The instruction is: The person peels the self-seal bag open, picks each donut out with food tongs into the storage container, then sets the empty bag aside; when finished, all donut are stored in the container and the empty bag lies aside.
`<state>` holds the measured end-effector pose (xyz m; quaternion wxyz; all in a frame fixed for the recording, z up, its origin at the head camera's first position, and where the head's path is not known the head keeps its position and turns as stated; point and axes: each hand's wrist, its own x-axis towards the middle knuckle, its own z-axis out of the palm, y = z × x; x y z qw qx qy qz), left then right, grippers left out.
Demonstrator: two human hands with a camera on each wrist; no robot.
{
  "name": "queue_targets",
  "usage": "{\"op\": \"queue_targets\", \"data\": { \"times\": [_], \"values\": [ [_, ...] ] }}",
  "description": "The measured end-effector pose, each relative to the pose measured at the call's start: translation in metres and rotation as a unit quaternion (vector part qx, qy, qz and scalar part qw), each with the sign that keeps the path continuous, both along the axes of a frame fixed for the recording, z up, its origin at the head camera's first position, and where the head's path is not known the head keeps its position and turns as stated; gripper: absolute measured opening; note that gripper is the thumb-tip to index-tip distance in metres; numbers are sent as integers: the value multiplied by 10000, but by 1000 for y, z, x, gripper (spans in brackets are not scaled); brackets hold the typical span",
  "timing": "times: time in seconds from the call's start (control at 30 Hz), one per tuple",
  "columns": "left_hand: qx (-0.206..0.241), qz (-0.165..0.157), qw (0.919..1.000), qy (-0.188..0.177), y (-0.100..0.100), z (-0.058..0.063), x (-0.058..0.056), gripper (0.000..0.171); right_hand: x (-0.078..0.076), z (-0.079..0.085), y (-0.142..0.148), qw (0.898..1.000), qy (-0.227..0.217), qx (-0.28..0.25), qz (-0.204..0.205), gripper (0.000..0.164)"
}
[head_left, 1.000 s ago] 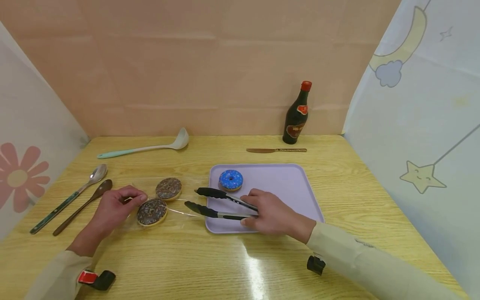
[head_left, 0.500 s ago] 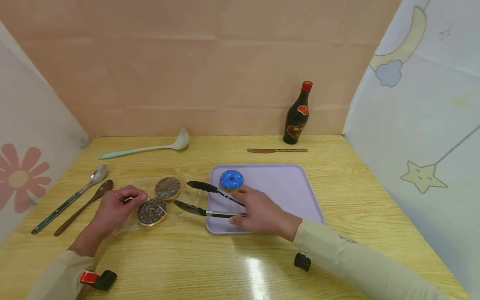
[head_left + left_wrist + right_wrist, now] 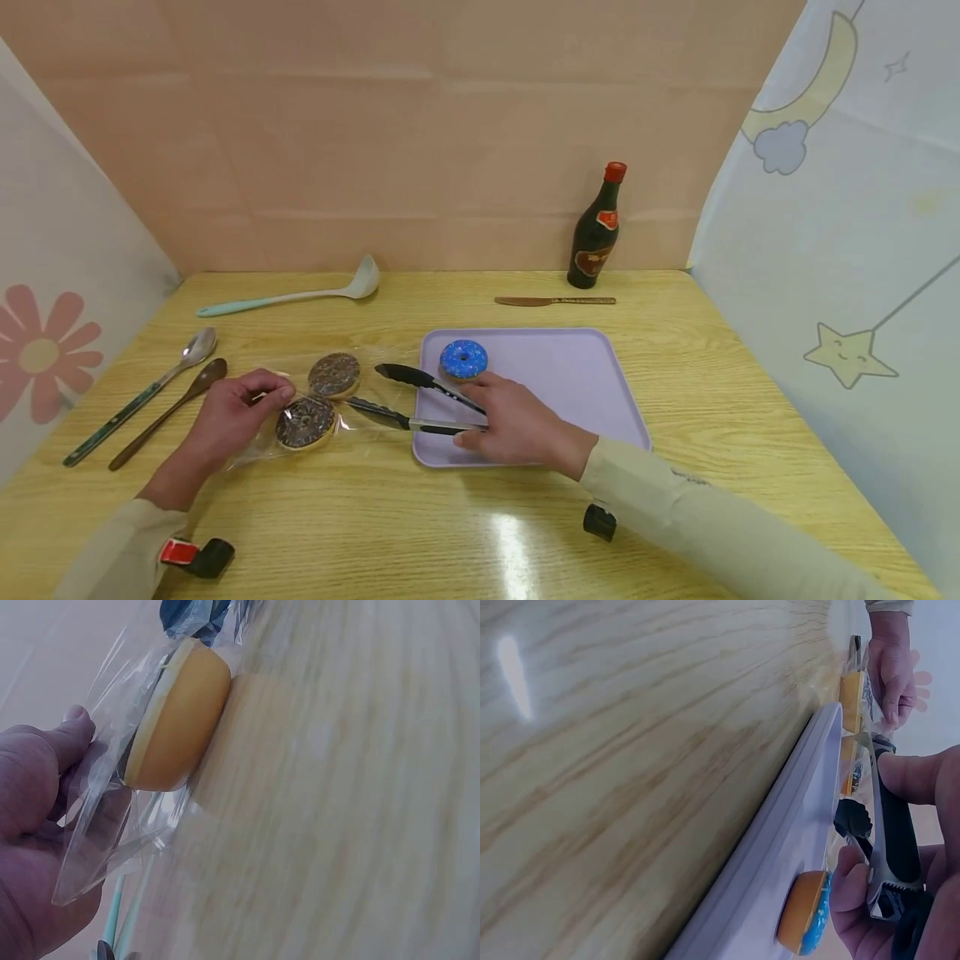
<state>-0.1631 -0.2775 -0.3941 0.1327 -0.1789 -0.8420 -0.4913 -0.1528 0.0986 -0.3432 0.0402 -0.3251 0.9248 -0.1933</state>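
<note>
My left hand (image 3: pixel 238 417) pinches the edge of a clear plastic bag (image 3: pixel 97 817), thumb against fingers. Two chocolate-sprinkled donuts lie in the bag: the nearer donut (image 3: pixel 305 423) right beside the hand, the farther donut (image 3: pixel 334 375) just behind it. In my right hand (image 3: pixel 513 421) is a pair of tongs (image 3: pixel 891 817) with black tips and metal arms, gripped over the lilac tray (image 3: pixel 570 375). The spread tips point left at the bag's mouth, the lower tip close to the donuts; whether it touches one I cannot tell. A blue donut (image 3: pixel 463 359) sits on the tray's back left.
Left of the bag lie a metal spoon (image 3: pixel 153 396) and a brown wooden spoon (image 3: pixel 168 417). A ladle (image 3: pixel 300 295) is at the back left. Behind the tray are a knife (image 3: pixel 555 301) and a dark bottle (image 3: pixel 595 229) with a red cap.
My right hand has moved left with the tongs, bringing their tips to the bag and donuts. The left hand has stayed nearly still on the bag, whose mouth looks more raised.
</note>
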Motion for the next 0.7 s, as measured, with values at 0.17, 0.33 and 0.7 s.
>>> {"op": "queue_targets", "data": {
  "times": [0.17, 0.33, 0.7],
  "values": [
    [-18, -32, 10000, 8, -1, -1, 0, 7, -2, -3, -5, 9999, -91, -53, 8, 60],
    [-225, 94, 9997, -92, -1, -1, 0, 12, -1, -1, -3, 9998, -155, -73, 44, 59],
    [-126, 183, 9993, -291, 2, 0, 4, 15, 5, 3, -1, 9998, -172, 93, 16, 46]
  ]
}}
